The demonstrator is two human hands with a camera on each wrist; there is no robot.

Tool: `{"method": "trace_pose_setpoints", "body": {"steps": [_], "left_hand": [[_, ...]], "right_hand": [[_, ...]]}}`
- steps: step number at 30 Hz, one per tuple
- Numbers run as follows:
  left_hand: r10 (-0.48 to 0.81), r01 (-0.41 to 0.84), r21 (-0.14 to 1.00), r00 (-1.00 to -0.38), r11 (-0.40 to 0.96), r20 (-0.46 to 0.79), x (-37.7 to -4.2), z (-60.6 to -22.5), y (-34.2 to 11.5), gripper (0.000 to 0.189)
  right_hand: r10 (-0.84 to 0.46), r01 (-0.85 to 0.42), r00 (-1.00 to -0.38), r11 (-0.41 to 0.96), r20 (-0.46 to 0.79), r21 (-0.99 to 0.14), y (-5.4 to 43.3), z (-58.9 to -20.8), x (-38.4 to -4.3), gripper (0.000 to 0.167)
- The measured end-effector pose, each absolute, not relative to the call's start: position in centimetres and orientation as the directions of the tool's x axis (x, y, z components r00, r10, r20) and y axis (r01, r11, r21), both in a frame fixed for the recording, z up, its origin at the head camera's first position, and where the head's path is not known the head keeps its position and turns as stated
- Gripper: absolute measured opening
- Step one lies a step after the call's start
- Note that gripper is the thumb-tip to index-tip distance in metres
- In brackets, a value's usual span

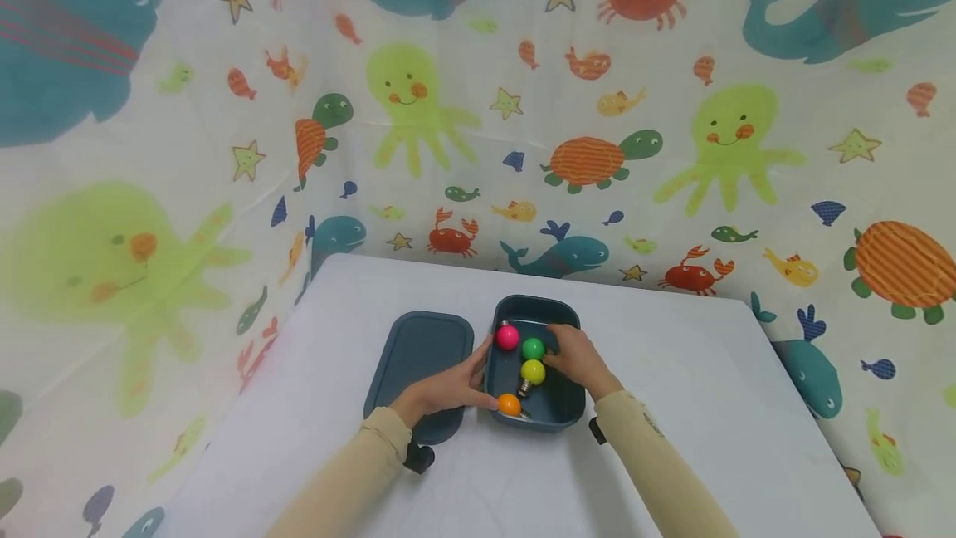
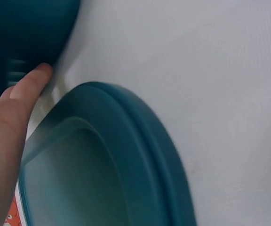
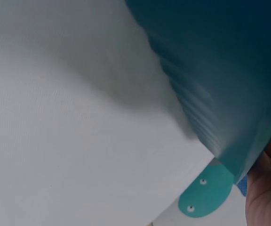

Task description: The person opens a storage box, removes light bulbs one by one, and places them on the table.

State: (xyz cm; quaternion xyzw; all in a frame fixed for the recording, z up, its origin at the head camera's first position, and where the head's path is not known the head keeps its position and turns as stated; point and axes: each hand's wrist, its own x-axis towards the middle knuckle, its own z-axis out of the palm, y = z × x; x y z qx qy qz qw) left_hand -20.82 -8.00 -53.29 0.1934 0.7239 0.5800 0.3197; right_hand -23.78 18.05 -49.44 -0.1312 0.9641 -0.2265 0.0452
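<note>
A dark blue-green rectangular box (image 1: 562, 409) stands on the table with its open top up. Inside lie small coloured light bulbs with screw bases: a pink bulb (image 1: 508, 337), a green bulb (image 1: 534, 349), a yellow bulb (image 1: 533, 372) and an orange bulb (image 1: 509, 404). My left hand (image 1: 456, 384) rests against the box's left wall, fingers spread, thumb at the rim by the orange bulb. Over the right rim reaches my right hand (image 1: 578, 358), fingers bent inside close to the green bulb; whether they pinch it I cannot tell.
The matching lid (image 1: 429, 347) lies flat on the white table (image 1: 687, 405), left of the box and partly under my left forearm. A curtain (image 1: 478, 106) printed with sea animals hangs behind and at both sides of the table.
</note>
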Motion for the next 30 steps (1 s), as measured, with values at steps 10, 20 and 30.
{"method": "trace_pose_setpoints", "body": {"steps": [10,20,30], "left_hand": [[0.655,-0.104,0.967,-0.718,0.234,-0.236,-20.6,-53.5,-8.1,0.113],[0.651,-0.101,0.967,-0.722,0.233,-0.232,-20.5,-53.4,-8.1,0.113],[0.664,-0.095,0.970,-0.713,0.223,-0.223,-20.6,-53.7,-8.0,0.112]], "right_hand": [[-0.332,-0.284,-0.941,0.887,-0.074,-0.365,17.8,-49.8,-24.4,0.054],[-0.314,-0.285,-0.946,0.927,-0.088,-0.243,17.1,-50.1,-24.4,0.045],[-0.291,-0.281,-0.954,0.951,-0.069,-0.128,16.7,-50.6,-24.3,0.025]]}}
